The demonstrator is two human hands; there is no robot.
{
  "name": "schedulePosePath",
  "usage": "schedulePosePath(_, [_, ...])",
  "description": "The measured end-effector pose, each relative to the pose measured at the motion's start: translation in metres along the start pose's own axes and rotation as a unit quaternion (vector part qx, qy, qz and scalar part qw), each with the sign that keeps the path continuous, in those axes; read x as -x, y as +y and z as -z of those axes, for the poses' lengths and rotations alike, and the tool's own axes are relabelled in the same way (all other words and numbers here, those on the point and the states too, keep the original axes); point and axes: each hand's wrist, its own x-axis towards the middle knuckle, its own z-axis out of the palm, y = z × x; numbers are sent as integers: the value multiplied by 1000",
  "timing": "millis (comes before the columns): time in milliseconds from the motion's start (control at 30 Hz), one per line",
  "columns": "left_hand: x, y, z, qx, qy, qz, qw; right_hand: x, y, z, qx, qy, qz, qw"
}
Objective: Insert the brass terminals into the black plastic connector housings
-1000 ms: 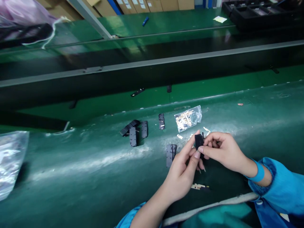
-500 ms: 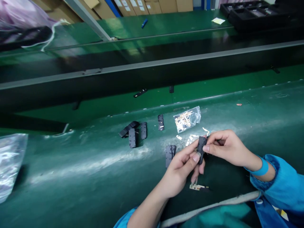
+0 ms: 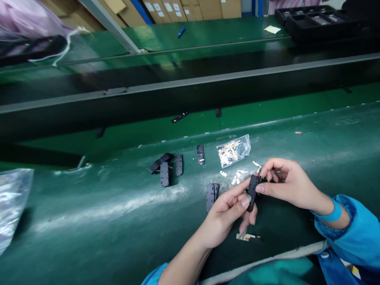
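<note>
Both hands meet over the near right part of the green table [image 3: 103, 221], and between them is a narrow black part [image 3: 252, 189], lifted clear of the surface. Its long axis runs near to far, almost upright in the view, with the far end leaning slightly to the right; one thin edge faces the camera. The left hand [image 3: 228, 213] pinches the near half of the part between thumb and forefinger, with the other fingers curled under it. The right hand [image 3: 285, 182] closes thumb and forefinger on the far end, its remaining fingers bent loosely above (whether anything small sits between those fingertips cannot be told). Just left of the hands a short stack of black parts [image 3: 212, 194] lies on the table, and some loose pale pieces [image 3: 237, 176] are scattered just beyond the held part. Farther off lies a clear bag of pale pieces [image 3: 234, 149], with a single black part [image 3: 201, 153] to its left and a cluster of black parts [image 3: 166, 166] farther left. A few more pale pieces [image 3: 247, 236] lie near, below the left hand.
</note>
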Motion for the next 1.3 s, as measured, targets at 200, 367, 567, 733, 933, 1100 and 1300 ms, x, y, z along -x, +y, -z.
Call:
schedulePosePath(200, [1, 3, 7, 0, -58, 46, 997, 1, 0, -1, 44, 1, 24, 999])
schedulePosePath(367, [-1, 7, 13, -6, -88, 61, 994, 3, -5, 0, 51, -14, 50, 997])
schedulePosePath(567, [0, 8, 9, -3, -85, 75, 994, 2, -13, 4, 31, -9, 62, 998])
schedulePosePath(733, [4, 8, 9, -27, -87, 80, 993, 2, -16, 10, 39, -3, 58, 998])
schedulePosePath(933, [2, 9, 8, -32, -68, 70, 995, 5, -18, 14, 74, -52, 40, 995])
schedulePosePath(1100, [2, 10, 7, -33, -62, 72, 995, 3, -15, 13, 70, -74, 36, 994])
schedulePosePath(1300, [2, 10, 6, -25, -72, 69, 995, 2, -13, 12, 60, -74, 38, 995])
